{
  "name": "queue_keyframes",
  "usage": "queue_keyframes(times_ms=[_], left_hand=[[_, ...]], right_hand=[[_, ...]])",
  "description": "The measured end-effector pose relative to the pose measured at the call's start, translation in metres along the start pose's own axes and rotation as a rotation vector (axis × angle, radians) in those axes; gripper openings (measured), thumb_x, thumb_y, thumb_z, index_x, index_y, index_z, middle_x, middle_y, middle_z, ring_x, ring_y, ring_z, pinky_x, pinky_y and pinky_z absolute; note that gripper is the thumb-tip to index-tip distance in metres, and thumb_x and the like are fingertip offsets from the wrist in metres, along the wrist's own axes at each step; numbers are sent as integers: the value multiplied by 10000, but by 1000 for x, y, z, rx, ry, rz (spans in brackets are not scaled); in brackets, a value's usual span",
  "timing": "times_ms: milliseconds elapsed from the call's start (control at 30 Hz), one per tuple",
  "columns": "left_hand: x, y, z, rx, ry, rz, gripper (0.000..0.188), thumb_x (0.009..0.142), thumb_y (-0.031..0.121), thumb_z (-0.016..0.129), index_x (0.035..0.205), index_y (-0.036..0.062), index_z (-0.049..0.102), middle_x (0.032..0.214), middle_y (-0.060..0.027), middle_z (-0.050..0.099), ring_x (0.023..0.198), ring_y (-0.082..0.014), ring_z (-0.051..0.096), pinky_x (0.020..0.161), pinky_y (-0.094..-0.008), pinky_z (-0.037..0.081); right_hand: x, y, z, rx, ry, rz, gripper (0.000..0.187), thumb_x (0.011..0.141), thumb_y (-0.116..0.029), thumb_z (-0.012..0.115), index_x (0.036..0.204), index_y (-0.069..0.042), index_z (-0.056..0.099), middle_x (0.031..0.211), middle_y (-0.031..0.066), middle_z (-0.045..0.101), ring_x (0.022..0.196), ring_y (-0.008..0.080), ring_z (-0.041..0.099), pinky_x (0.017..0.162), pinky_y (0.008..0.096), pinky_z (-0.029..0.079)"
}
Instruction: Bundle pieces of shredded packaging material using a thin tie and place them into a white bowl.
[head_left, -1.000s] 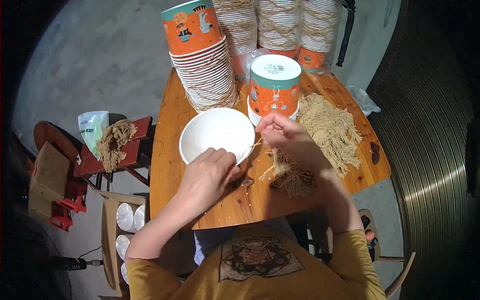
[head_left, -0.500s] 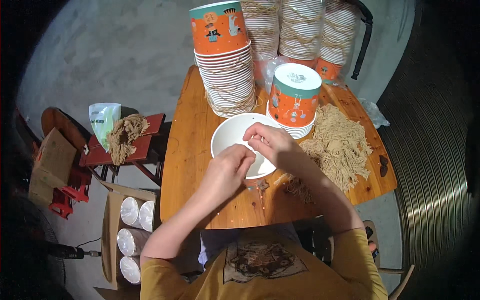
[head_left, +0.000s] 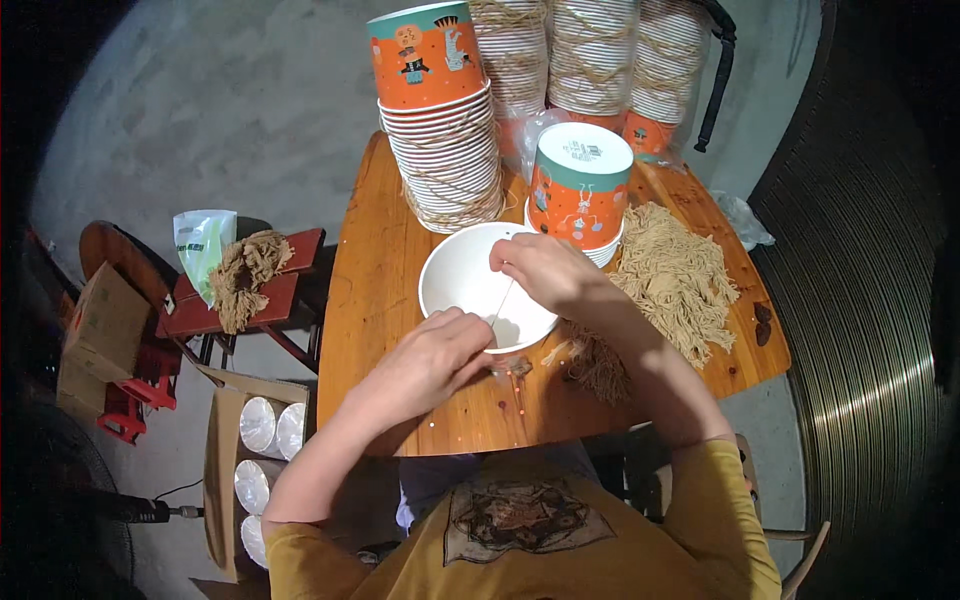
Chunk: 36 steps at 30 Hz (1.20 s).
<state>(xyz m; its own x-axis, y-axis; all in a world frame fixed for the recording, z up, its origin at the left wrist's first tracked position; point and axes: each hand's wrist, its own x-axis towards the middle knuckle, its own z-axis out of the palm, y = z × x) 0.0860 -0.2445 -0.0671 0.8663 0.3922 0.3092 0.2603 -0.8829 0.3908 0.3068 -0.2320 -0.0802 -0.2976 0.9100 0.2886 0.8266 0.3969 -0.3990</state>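
A white-lined paper bucket [head_left: 448, 272] stands mouth up on the wooden table, with a small dark hole by its far rim. Across its opening runs a thin length of string [head_left: 503, 302], drawn fairly straight between my two hands. My left hand [head_left: 432, 362] is closed on the string's lower end at the near left rim. Fingers of my right hand [head_left: 548, 270] pinch its upper part over the bucket's right side. To the right lies a heap of cut tan strings [head_left: 672, 285], with a darker bunch [head_left: 598, 365] under my right forearm.
Behind the bucket rise a tall leaning stack of orange paper buckets [head_left: 440, 160] and a short upside-down stack [head_left: 580, 195]. More wrapped stacks [head_left: 592, 60] stand farther back. At left are a red bench [head_left: 185, 312] with string and a bag, and an open carton [head_left: 222, 440] of wrapped cylinders.
My hands have moved apart, the left toward the near rim, so the string between them now shows. The whole view has shifted slightly.
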Motion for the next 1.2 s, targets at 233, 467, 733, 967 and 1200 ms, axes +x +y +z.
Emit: queue_keyframes(times_ms=[233, 467, 733, 967, 1200], left_hand=[[-14, 0, -7, 172, 27, 28, 181, 745, 16, 630, 888, 16, 518, 900, -120, 532, 900, -312, 544, 783, -393, 460], [-16, -6, 0, 37, 23, 32, 238, 775, 44, 633, 957, 11, 482, 907, -131, 490, 906, -317, 513, 793, -404, 450], [-14, -6, 2, 15, 91, 48, 265, 783, 66, 646, 981, 16, 478, 892, -133, 498, 898, -328, 518, 774, -410, 459], [-13, -12, 2, 11, 2, 108, 230, 769, 51, 642, 887, 14, 449, 858, -130, 474, 861, -323, 507, 749, -410, 452], [-24, -20, -22, 166, -79, 79, 213, 749, -36, 589, 940, 21, 512, 992, -126, 567, 1054, -302, 547, 862, -391, 476]], right_hand=[[-2, -6, -2, 45, -47, 22, 151, 883, -94, 484, 986, -37, 578, 936, 166, 606, 919, 340, 577, 772, 409, 464], [-1, -6, 5, -55, -134, 19, 186, 890, -113, 460, 1015, -36, 574, 951, 177, 580, 913, 340, 568, 774, 396, 457], [-3, -5, 8, -15, -103, 34, 177, 884, -107, 469, 1007, -44, 579, 956, 171, 570, 938, 328, 555, 786, 389, 449], [0, -11, 9, -58, -159, 50, 168, 881, -114, 486, 1003, -55, 585, 924, 155, 580, 914, 324, 561, 774, 393, 453], [-3, 5, -20, 611, -163, 102, 190, 898, -222, 569, 1006, -75, 623, 689, 0, 534, 633, 73, 510, 552, 238, 417]])
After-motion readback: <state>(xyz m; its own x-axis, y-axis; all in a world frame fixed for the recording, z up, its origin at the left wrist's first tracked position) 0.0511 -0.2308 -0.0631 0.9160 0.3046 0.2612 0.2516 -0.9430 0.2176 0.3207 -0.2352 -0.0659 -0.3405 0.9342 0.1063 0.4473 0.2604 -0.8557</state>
